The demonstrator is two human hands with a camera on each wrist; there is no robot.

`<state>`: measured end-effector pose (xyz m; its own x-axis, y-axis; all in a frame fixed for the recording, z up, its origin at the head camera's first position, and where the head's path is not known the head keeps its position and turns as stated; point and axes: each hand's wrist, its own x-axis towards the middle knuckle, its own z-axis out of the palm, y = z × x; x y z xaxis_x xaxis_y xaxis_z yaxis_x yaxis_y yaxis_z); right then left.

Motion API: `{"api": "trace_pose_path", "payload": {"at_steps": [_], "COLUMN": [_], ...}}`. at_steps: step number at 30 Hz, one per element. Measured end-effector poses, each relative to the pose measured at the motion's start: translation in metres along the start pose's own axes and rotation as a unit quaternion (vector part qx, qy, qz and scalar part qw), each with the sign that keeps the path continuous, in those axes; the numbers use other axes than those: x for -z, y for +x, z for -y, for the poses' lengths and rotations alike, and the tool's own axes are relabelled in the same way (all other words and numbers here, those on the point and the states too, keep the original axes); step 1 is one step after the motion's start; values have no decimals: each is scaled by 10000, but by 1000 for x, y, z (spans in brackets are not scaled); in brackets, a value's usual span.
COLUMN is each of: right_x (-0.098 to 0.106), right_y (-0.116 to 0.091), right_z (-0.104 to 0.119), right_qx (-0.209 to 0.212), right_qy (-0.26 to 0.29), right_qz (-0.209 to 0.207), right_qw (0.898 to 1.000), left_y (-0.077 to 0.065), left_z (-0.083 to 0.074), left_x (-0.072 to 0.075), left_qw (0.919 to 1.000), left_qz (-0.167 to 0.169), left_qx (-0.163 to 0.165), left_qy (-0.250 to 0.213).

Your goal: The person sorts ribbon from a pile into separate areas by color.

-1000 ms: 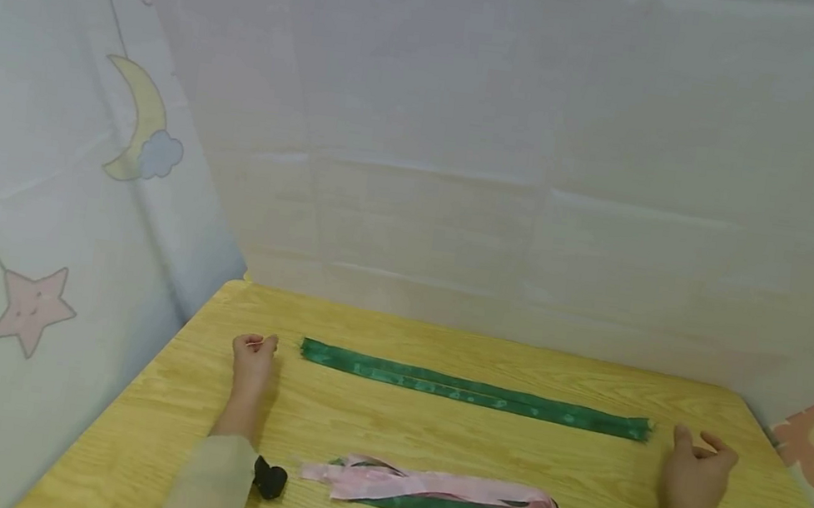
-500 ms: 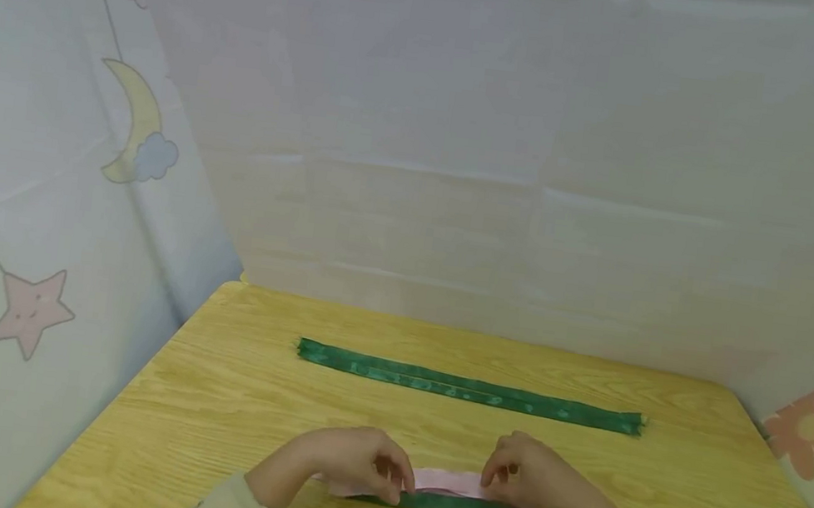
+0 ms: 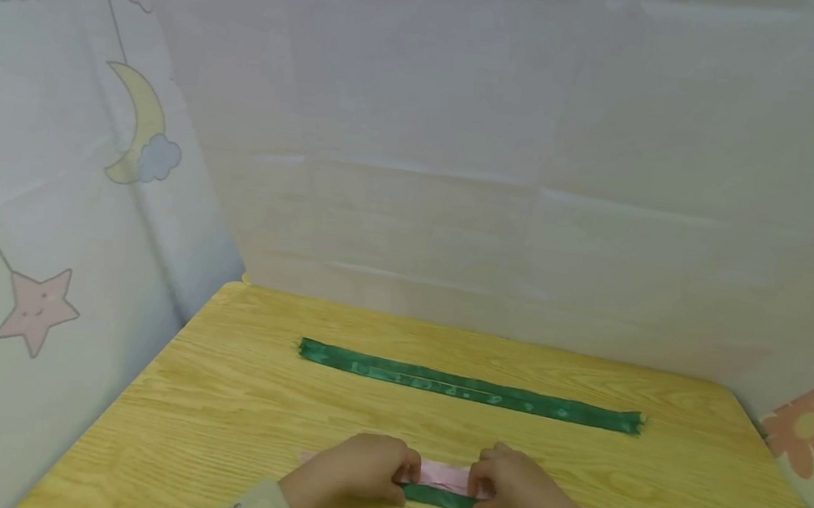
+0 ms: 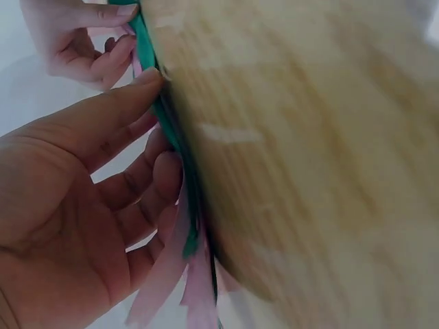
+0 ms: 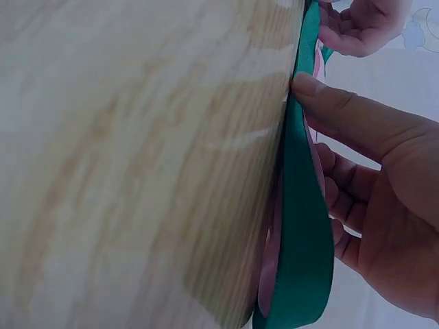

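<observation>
Near the front of the table, a folded bundle of ribbon, pink (image 3: 445,475) and green (image 3: 439,499), lies under both hands. My left hand (image 3: 369,466) pinches it left of the middle, thumb on the near green side and fingers on the far side. My right hand (image 3: 521,492) pinches it a short way to the right in the same manner. Loose pink ends (image 4: 161,281) hang past the left hand in the left wrist view. A rounded green loop (image 5: 302,274) extends past the right hand in the right wrist view. The hands cover both ends of the bundle from above.
Farther back on the wooden table (image 3: 224,401), a flat green ribbon strip (image 3: 577,413) with frayed ends lies stretched sideways. Pale sheets stand behind and beside the table, the left one printed with a star (image 3: 39,311) and a moon (image 3: 142,119).
Both hands have come in from the far sides of the table to the bundle and now grip it. The bundle has shifted slightly; the far green strip lies where it was.
</observation>
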<state>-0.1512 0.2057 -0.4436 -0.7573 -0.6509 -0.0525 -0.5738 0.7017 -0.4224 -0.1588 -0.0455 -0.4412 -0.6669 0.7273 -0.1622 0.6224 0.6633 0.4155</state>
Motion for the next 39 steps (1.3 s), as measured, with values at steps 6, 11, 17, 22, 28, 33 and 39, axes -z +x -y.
{"api": "trace_pose_path", "payload": {"at_steps": [6, 11, 17, 22, 28, 33, 39], "right_x": [0, 4, 7, 10, 21, 33, 46], "right_y": [-1, -1, 4, 6, -3, -13, -25], "right_z": [0, 7, 25, 35, 30, 21, 6], "right_qx": [-7, 237, 666, 153, -65, -188, -255], "right_qy": [16, 390, 1540, 2534, 2585, 2448, 2402], "right_qz": [45, -56, 187, 364, 147, 147, 145], "right_qw": [10000, 9989, 9856, 9666, 9659, 9693, 9703], "left_y": [1, 0, -4, -7, -20, -33, -45], "left_z": [-4, -7, -17, -17, 4, 20, 36], "left_x": [-1, 7, 20, 26, 34, 46, 56], "left_qw": [9999, 9995, 9977, 9943, 9758, 9720, 9700], "left_qz": [-58, -281, -302, -377, -465, -678, -1159], "left_qx": [60, -156, -299, -199, -163, -91, 72], "left_qy": [60, -55, -527, -973, -2129, -2246, -2136]}}
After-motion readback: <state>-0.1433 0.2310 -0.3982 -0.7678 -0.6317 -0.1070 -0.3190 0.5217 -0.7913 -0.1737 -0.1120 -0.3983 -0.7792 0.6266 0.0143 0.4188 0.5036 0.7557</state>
